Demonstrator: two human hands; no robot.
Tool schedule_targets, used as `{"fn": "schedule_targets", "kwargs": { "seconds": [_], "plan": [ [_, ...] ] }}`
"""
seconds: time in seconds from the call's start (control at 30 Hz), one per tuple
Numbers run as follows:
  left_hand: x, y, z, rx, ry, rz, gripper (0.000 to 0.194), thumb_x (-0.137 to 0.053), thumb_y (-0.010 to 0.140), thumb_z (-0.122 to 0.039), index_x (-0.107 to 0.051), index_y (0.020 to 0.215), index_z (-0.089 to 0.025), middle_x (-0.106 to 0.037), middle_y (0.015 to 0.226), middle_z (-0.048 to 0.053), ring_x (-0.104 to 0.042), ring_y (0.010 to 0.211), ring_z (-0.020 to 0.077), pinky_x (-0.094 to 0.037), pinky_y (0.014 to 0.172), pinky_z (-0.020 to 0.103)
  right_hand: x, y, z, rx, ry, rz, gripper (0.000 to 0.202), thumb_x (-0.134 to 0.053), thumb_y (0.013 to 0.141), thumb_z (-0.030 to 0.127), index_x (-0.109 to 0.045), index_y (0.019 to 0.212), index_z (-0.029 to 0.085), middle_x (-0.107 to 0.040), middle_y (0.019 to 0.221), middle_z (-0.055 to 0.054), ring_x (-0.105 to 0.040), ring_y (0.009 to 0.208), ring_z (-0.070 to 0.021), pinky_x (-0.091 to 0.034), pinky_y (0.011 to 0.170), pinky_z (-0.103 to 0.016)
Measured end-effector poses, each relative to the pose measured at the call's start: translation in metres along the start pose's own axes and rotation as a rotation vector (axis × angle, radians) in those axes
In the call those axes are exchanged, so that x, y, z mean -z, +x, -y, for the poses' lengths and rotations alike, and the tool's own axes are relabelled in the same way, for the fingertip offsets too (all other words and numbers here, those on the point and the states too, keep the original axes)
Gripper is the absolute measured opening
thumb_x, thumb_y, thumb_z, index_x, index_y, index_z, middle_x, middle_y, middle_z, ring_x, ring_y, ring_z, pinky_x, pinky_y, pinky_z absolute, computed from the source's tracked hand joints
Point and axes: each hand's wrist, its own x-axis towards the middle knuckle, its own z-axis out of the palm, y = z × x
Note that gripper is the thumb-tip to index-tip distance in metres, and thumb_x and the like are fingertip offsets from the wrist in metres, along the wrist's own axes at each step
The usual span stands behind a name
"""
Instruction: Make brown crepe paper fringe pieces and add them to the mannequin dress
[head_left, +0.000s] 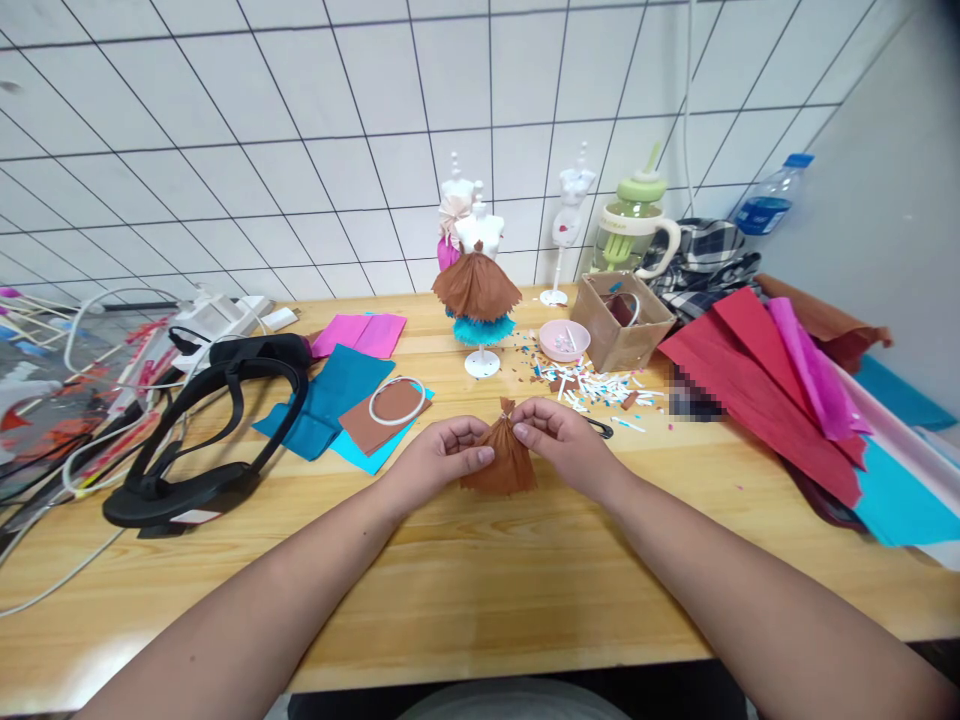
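Observation:
Between my two hands is a piece of brown crepe paper (501, 470), gathered at its top and fanning out below like a small skirt. My left hand (457, 448) pinches its left side between thumb and fingers. Near the gathered neck, my right hand (559, 435) is closed on the paper's upper right. Behind them stands a small white mannequin (482, 230) wearing a brown paper skirt (478, 285) over a turquoise fringed layer (484, 330). To the left lie brown paper sheets (367, 425) with a white ring (397, 400) on top.
Paper scraps (600, 385) surround a pink dish (564, 341) and a cardboard box (622, 320). Coloured paper (765, 380) is piled at right. A black headset frame (255, 470) and cables (82, 470) lie left. A green-lidded jug (634, 225) and another mannequin (570, 205) stand behind.

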Motion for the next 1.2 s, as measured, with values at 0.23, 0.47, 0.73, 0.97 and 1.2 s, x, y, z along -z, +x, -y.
{"fn": "schedule_targets", "kwargs": {
  "seconds": [0.23,0.47,0.73,0.97,1.2],
  "plan": [
    [0.0013,-0.0005,0.001,0.039,-0.15,-0.031,0.028,-0.075,0.072,-0.038,-0.064,0.083,-0.015,-0.064,0.076,0.001,-0.057,0.069,0.0128,-0.04,0.063,0.024,0.0038,0.0014,0.0004,-0.068,0.07,0.015,0.024,-0.067,0.075,0.042,-0.059,0.082,0.02,-0.062,0.075,0.002,-0.058,0.071,-0.0132,-0.045,0.069,-0.027],
    [0.0024,0.0007,0.0028,0.073,-0.1,0.03,0.027,-0.075,0.072,-0.035,-0.062,0.081,-0.014,-0.062,0.075,0.0,-0.055,0.067,0.011,-0.038,0.061,0.022,0.0022,0.0001,0.0026,-0.175,0.129,0.011,0.033,-0.074,0.068,0.042,-0.064,0.089,0.019,-0.068,0.089,-0.002,-0.061,0.081,-0.0148,-0.046,0.076,-0.03],
    [0.0018,0.0003,0.0021,0.085,-0.134,0.06,0.038,-0.067,0.078,-0.049,-0.066,0.092,-0.013,-0.066,0.087,0.006,-0.059,0.081,0.0177,-0.043,0.072,0.028,0.002,0.0025,0.0012,-0.151,0.109,-0.031,0.03,-0.075,0.066,0.042,-0.061,0.074,0.017,-0.062,0.07,0.003,-0.055,0.066,-0.0107,-0.042,0.066,-0.025],
    [0.0044,0.0029,0.0057,0.124,-0.067,0.018,0.029,-0.073,0.074,-0.04,-0.064,0.086,-0.014,-0.065,0.082,0.003,-0.058,0.076,0.0151,-0.042,0.073,0.027,0.002,0.0018,0.0024,-0.16,0.101,-0.007,0.029,-0.073,0.067,0.042,-0.06,0.075,0.017,-0.06,0.07,0.003,-0.053,0.064,-0.0105,-0.039,0.063,-0.025],
    [0.0041,0.0016,0.0028,0.094,0.106,-0.026,0.038,-0.062,0.081,-0.051,-0.063,0.075,-0.013,-0.058,0.066,0.0,-0.052,0.065,0.0127,-0.04,0.063,0.025,0.0026,0.0022,0.0038,-0.154,0.058,-0.025,0.028,-0.073,0.067,0.042,-0.058,0.072,0.018,-0.056,0.065,0.004,-0.05,0.062,-0.0102,-0.037,0.061,-0.024]
  ]
}}
